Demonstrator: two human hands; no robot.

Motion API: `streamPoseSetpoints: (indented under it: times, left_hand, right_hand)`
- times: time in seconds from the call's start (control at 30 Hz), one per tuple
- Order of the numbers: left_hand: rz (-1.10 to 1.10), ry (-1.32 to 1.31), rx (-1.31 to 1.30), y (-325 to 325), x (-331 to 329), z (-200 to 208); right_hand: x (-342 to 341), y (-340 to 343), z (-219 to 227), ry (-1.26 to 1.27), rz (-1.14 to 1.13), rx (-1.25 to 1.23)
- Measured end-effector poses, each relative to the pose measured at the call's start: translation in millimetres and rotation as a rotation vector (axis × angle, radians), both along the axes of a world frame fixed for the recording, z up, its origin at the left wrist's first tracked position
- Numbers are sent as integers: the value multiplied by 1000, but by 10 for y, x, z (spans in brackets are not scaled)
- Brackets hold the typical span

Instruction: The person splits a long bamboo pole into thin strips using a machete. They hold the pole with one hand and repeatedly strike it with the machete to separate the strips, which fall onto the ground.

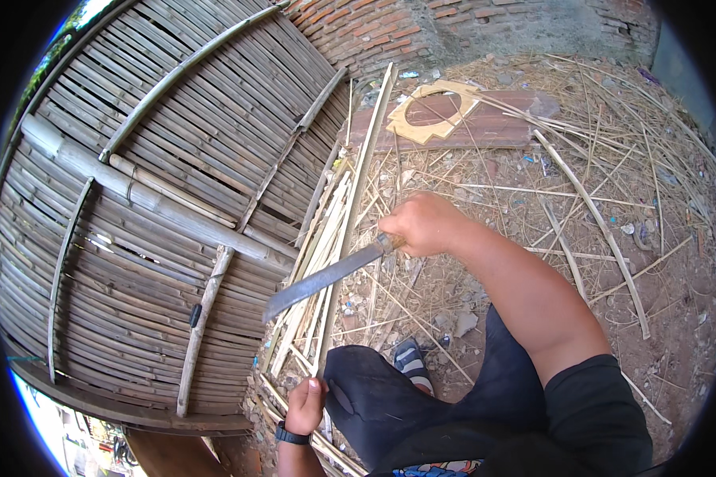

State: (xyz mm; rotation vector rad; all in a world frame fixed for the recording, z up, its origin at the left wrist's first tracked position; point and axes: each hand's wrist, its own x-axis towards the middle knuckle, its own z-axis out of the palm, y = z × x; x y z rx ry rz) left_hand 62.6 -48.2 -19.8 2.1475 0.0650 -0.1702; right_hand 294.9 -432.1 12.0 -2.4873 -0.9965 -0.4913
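Note:
My right hand [423,225] is closed around the short wooden handle of a machete [322,280]. Its broad, dull grey blade points left and slightly toward me, crossing over a long bamboo strip [367,155]. That strip runs from near my left knee out toward the brick wall. My left hand [304,407], with a dark watch on the wrist, pinches the near end of the strip between thumb and fingers beside the knee. Whether the blade touches the strip cannot be made out. A bundle of pale split bamboo strips [301,306] lies on the ground just left of it.
A bamboo-slat wall [159,191] rises close on my left. Ahead, a yellowish board with a round hole [412,127] lies on a brown plank [497,131] before a brick wall [453,36]. Loose bamboo sticks [601,219] and debris cover the ground to the right.

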Motion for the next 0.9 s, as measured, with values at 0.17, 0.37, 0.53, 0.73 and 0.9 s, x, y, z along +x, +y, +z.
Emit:
streamPoseSetpoints:
  times: [0.17, 0.37, 0.53, 0.73, 0.9]
  left_hand:
    - [-57, -72, 116, -47, -10, 78]
    - [-22, -46, 63, -31, -52, -30]
    - [-47, -240, 211, -74, 59, -94]
    - [-12, -431, 543, -87, 91, 23]
    - [4, -269, 292, -9, -4, -115]
  right_hand:
    - [185, -302, -92, 241, -146, 212]
    - [240, -513, -192, 174, -330, 285]
    - [33, -75, 1, 11, -35, 28]
    - [264, -476, -180, 110, -308, 292]
    - [220, -454, -153, 24, -387, 259]
